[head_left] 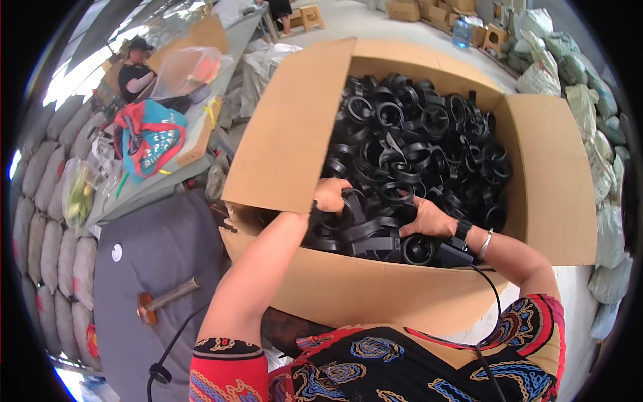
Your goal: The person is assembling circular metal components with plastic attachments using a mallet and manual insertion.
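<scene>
A big cardboard box (375, 278) in front of me is filled with a heap of black plastic rings (435, 120), several with a short flat stem. Both my hands reach into the near part of the heap. My left hand (330, 195), beside the left flap, has its fingers curled at the edge of a black plastic ring (353, 204); some fingertips are hidden. My right hand (430, 218) lies among the rings to the right, thumb and fingers spread wide apart, fingertips partly covered. A black strap with a small device (455, 251) and a bracelet (486, 244) circle my right wrist.
The left flap (295, 127) stands up near my left arm; the right flap (552, 174) folds outward. A hammer (167, 299) lies on a dark cloth-covered surface at left. A table there holds a teal-red bag (151, 137). Sacks line both sides. A person (136, 70) sits far left.
</scene>
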`<state>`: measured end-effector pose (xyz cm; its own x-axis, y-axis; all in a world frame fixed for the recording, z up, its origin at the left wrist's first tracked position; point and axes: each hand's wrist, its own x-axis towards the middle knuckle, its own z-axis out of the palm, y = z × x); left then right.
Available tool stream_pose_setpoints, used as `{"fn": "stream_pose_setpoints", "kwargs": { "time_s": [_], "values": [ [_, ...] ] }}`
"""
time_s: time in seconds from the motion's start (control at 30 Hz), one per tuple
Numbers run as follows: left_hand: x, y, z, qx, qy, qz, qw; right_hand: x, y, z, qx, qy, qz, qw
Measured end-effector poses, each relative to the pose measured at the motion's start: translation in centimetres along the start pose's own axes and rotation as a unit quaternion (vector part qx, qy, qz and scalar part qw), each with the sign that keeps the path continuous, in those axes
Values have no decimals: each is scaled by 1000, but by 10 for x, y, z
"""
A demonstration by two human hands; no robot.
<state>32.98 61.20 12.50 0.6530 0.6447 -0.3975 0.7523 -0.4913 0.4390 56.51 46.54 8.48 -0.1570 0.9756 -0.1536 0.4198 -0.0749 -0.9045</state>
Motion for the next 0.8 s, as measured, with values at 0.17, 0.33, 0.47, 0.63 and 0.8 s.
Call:
{"fn": "stream_pose_setpoints", "kwargs": {
  "time_s": [0.17, 0.33, 0.47, 0.63, 0.8],
  "values": [
    [-17, 30, -3, 67, 112, -24, 991, 12, 7, 0, 36, 35, 56, 997],
    [-21, 35, -19, -90, 143, 8, 986, 17, -8, -3, 92, 36, -67, 993],
    [-11, 12, -24, -97, 88, 2, 991, 24, -14, -3, 141, -34, -78, 986],
    [-11, 27, -10, -69, 131, 10, 989, 29, 9, 1, 102, 27, -94, 990],
    [-16, 31, -30, -157, 235, 21, 959, 43, -15, -19, 63, 83, -134, 985]
  ]
}}
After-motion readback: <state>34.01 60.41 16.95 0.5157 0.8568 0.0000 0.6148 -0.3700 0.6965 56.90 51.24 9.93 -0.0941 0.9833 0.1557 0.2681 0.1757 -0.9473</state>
